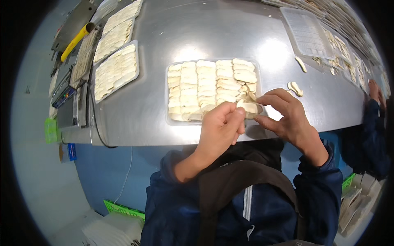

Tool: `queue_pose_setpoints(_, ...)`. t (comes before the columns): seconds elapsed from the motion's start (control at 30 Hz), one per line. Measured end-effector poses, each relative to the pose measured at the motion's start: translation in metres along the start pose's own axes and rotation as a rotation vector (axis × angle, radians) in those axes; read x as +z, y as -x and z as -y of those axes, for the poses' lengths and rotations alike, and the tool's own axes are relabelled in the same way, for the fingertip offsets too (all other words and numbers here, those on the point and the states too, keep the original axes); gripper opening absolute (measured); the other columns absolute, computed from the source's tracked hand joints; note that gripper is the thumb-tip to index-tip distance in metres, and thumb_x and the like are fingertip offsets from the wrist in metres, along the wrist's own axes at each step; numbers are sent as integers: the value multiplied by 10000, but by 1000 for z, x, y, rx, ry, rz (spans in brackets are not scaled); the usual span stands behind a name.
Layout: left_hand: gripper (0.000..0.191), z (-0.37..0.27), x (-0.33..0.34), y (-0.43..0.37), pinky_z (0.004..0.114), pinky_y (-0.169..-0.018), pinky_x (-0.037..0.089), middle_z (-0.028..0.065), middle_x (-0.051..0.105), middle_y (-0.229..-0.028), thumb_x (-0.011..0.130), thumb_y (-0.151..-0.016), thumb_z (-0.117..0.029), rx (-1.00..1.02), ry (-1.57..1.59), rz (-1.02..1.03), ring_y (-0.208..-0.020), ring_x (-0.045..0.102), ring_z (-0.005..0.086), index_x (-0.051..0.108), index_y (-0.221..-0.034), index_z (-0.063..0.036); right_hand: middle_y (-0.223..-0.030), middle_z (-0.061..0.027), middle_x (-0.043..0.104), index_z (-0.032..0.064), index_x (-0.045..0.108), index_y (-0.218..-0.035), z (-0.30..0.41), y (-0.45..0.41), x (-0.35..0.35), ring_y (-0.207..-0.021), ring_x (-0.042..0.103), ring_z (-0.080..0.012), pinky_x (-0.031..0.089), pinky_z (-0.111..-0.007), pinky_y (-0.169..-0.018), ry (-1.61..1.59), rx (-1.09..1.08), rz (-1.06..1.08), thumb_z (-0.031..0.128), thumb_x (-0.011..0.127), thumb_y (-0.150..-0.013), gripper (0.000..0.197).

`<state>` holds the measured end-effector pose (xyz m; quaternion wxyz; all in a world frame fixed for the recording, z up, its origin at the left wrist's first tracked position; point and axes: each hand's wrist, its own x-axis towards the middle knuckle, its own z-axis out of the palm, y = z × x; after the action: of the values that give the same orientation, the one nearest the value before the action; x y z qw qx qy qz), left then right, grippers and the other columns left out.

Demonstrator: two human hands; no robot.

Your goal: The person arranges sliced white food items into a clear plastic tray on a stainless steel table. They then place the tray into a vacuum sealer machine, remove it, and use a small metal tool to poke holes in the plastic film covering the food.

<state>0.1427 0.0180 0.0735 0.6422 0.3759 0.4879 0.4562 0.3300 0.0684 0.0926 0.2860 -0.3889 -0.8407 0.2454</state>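
A shallow clear plastic tray lies in front of me on the steel table. Overlapping pale slices, which look like mushroom, fill it in several columns. The right-hand column has smaller, uneven pieces in its lower part. My left hand pinches a pale slice between thumb and fingers above the tray's lower right corner. Around that slice's right end, my right hand has its thumb and fingers spread; its fingertips are close to the slice and to a curled piece. Whether they touch is unclear.
Filled trays line the left, near a scale, its cable and a yellow tube. Loose slices lie to the right, below an empty clear tray. Another person's hands are at the far right edge.
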Motion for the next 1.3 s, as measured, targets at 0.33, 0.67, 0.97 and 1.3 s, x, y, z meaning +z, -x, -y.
queue_pose_setpoints(0.33,201,-4,-9,6,188,-405,322,29,540,-588,513,-924,-141,-32,-14,26,-428,416,46,531,-779,-4,-726,-181,625,-43,657,-880,-124,-25,-64,-670,605,-273,462,-361,-639,567,761,-142,265,619,-797,322)
queue_pose_setpoints(0.67,180,-2,-6,9,172,-398,297,27,536,-590,513,-917,-131,-74,-48,-20,-426,401,42,537,-781,-16,-1013,-108,569,1,629,-973,-137,-25,-74,-933,522,-232,443,-346,-845,612,260,104,-25,591,-695,282)
queue_pose_setpoints(0.97,195,-1,-3,10,181,-404,313,19,537,-593,520,-926,-155,-77,-42,0,-435,412,39,523,-799,-7,-774,-95,585,13,660,-813,-156,-28,-83,-859,533,-236,443,-327,-745,421,388,105,111,646,-701,149)
queue_pose_setpoints(1.3,204,4,-10,9,178,-398,313,15,537,-594,523,-927,-172,-49,-44,49,-423,406,30,518,-803,-10,-718,-77,559,36,625,-795,-68,-31,-27,-798,549,-252,467,-336,-701,347,-200,-18,41,700,-620,190)
